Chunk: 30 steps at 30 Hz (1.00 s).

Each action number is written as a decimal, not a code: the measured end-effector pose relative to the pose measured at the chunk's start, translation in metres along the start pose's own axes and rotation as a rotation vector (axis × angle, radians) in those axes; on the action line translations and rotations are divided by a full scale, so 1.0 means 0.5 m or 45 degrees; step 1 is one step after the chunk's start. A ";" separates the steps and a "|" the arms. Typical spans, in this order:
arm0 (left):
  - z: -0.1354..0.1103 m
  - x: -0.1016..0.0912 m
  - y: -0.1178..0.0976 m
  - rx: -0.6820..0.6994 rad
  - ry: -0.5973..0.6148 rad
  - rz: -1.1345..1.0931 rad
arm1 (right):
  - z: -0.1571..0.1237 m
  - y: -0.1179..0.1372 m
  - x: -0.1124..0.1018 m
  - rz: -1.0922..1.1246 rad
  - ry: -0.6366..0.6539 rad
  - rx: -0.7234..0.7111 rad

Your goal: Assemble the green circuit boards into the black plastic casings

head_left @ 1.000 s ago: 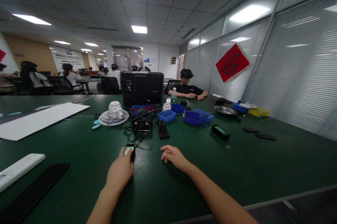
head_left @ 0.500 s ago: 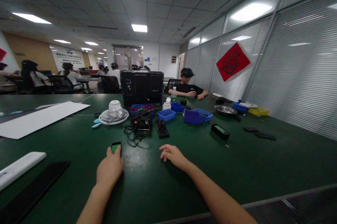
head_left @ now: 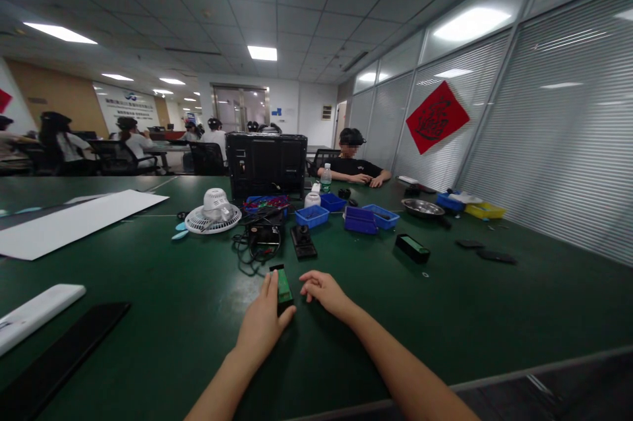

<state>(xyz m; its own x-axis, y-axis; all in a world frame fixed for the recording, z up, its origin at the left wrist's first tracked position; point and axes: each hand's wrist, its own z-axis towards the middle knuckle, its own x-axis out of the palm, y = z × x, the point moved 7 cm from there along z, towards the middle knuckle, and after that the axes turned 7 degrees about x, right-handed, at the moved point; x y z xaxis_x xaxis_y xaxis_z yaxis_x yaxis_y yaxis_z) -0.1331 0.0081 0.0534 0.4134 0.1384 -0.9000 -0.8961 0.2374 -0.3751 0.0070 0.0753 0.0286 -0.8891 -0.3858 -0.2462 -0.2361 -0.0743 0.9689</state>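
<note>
The handled box (head_left: 283, 286) looks matt plastic — the tabletop (head_left: 445, 322) smooth, faintly glossy — the metal dish (head_left: 422, 208) shiny

From my remote station I log: left hand (head_left: 262, 322) touching the box (head_left: 283, 286) along its left side; right hand (head_left: 324, 292) just right of the box. Behind the box: cabled unit (head_left: 266, 234), stand (head_left: 303, 243) to its right. Case (head_left: 267, 167) behind the unit, fan (head_left: 213, 215) left of the unit, bottle (head_left: 326, 179) right of the case. Second box (head_left: 413, 248) on table (head_left: 475, 315), well right of both hands; dish (head_left: 423, 209) behind it
</note>
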 end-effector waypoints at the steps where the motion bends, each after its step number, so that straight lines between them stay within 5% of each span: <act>1: 0.001 0.006 -0.002 0.038 -0.002 -0.077 | 0.000 0.001 -0.003 -0.014 -0.043 -0.010; 6: 0.003 0.042 -0.007 0.141 0.063 -0.366 | -0.030 0.043 0.003 -0.432 -0.326 -0.180; 12: -0.001 0.053 -0.015 0.178 0.137 -0.420 | -0.053 0.062 0.022 -0.976 -0.455 -0.190; 19: -0.016 0.037 -0.030 0.251 0.167 -0.330 | -0.052 0.031 -0.122 -1.062 -0.720 0.280; 25: -0.022 0.034 -0.033 0.290 0.166 -0.297 | -0.079 -0.009 -0.226 -1.037 -0.658 0.586; 30: -0.017 0.030 -0.031 0.232 0.149 -0.273 | -0.101 -0.006 -0.254 -1.173 -0.796 0.576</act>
<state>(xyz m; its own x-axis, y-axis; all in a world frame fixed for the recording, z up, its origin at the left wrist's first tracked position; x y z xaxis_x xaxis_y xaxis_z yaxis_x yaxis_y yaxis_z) -0.1144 -0.0015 0.0438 0.5589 -0.0425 -0.8282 -0.7424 0.4193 -0.5225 0.1402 0.0781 0.0581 -0.3209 0.1651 -0.9326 -0.8880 0.2900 0.3569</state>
